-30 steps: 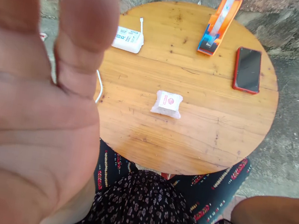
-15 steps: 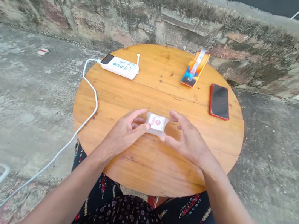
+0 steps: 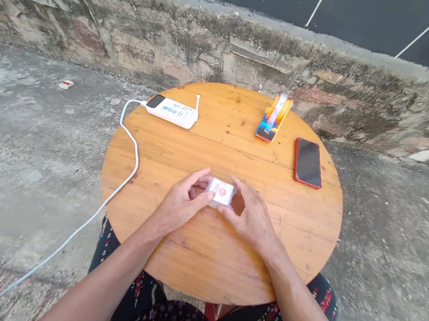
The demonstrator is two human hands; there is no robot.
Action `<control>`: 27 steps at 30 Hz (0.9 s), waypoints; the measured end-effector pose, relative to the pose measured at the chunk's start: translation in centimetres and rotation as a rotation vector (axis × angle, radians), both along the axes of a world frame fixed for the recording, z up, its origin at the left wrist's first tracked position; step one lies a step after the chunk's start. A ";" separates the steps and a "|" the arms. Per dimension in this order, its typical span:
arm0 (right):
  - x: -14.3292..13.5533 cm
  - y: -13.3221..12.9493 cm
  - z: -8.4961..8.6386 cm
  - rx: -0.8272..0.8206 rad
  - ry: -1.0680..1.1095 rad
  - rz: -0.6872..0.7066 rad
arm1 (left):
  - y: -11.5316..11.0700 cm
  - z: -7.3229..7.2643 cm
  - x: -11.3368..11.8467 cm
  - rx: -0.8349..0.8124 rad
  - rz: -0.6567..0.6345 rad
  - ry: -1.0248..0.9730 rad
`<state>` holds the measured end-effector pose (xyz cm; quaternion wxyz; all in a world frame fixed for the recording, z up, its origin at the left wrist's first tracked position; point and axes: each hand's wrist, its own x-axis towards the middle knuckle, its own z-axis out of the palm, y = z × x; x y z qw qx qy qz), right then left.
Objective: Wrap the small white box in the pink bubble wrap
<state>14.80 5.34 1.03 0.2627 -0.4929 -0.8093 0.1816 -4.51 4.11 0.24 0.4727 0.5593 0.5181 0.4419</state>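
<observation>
A small clear-wrapped packet [image 3: 220, 191] with a white label and a pink round mark is between my hands, over the near middle of the round wooden table [image 3: 216, 270]. My left hand [image 3: 187, 197] grips its left end, thumb on top and fingers behind. On the right side, my right hand [image 3: 249, 213] has its thumb at the packet's near edge and its fingertips at the far right corner, closed round that end.
A white power strip [image 3: 173, 111] with a white cable [image 3: 136, 153] lies at the back left. An orange and blue tape dispenser [image 3: 274, 118] stands at the back, and a red-cased phone [image 3: 308, 163] lies at the right. Behind the table runs a stone wall [image 3: 177, 39].
My right hand has moved left and closed onto the packet's right end. My left hand still holds the left end. The view has tilted up, so the table appears lower.
</observation>
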 end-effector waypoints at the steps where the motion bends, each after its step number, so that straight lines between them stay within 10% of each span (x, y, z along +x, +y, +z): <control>1: 0.1 0.0 0.1 -0.002 0.007 0.012 | -0.1 0.1 0.0 0.000 0.006 0.002; 10: 1.8 0.1 2.0 0.012 0.231 0.041 | -0.4 0.3 0.2 0.046 0.122 -0.098; 27: -1.5 2.3 3.7 0.208 -0.093 0.113 | -0.4 0.2 0.5 0.231 0.140 0.210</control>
